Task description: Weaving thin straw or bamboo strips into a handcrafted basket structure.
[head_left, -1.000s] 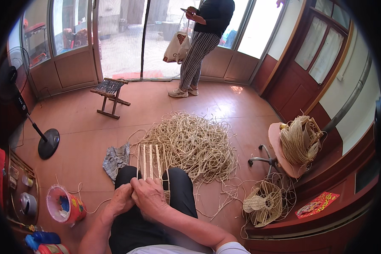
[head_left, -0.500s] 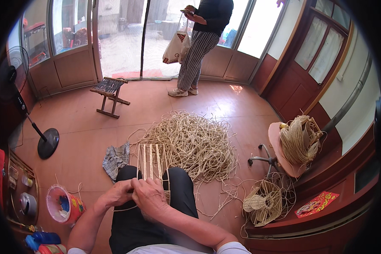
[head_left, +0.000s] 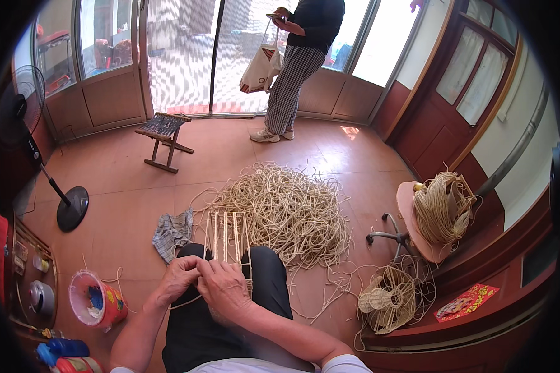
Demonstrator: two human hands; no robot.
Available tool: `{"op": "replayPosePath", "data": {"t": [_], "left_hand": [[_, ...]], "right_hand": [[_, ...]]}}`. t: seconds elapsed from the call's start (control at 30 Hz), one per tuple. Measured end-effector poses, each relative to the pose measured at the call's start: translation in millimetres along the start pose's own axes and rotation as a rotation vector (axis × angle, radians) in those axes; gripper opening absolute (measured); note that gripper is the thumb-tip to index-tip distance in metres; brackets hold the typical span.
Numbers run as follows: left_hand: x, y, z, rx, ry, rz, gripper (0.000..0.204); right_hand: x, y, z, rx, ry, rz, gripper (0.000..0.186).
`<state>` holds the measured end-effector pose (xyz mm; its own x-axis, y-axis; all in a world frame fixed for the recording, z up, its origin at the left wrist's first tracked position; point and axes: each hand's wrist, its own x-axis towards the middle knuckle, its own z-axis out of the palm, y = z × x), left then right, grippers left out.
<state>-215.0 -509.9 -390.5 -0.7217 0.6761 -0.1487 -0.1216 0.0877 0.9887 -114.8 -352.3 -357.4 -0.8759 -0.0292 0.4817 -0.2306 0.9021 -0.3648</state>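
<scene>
Two bare hands meet over the lap of a person seated in black trousers (head_left: 186,339), working at the near end of a narrow, open frame of pale, straw-coloured strips (head_left: 224,235). The frame lies between the knees, its bare strips pointing away from the body, toward a large, tangled heap of beige cord (head_left: 292,214) on the reddish tiled floor. The left hand (head_left: 178,278) has thumb and fingers bent to a pinch; the right hand (head_left: 227,289) curls over the frame's near end, its fingertips against the left's. (Whether either grips a strand cannot be told; the fingers hide it.) The step in hand looks like weaving cord across the strips. The next move probably calls for drawing the strand snug while the right hand steadies the frame.
</scene>
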Motion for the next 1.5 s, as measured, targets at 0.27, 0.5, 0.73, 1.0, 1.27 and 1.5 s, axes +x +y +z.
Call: {"op": "replayPosePath", "data": {"t": [0.27,0.5,0.73,1.0,1.27,1.5], "left_hand": [[-17,3,16,-0.322,0.119,-0.046,0.023],[-25,0,20,-0.414,0.159,-0.056,0.033],[-20,-6,24,-0.694,0.045,-0.071,0.042],[-23,-10,22,-0.785,-0.009,-0.105,0.057],[-25,-13,22,-0.778,-0.001,-0.091,0.057],[-27,-11,28,-0.782,0.004,-0.082,0.059]], "right_hand": [[-1,0,-2,0.042,0.018,0.017,0.027],[-3,1,-4,0.047,0.014,0.006,0.027],[-4,4,-5,0.135,0.038,-0.025,0.026],[-8,18,-9,0.271,0.014,-0.096,0.032],[-9,21,-13,0.272,-0.037,-0.103,0.029],[-9,23,-13,0.283,-0.040,-0.090,0.034]]}}
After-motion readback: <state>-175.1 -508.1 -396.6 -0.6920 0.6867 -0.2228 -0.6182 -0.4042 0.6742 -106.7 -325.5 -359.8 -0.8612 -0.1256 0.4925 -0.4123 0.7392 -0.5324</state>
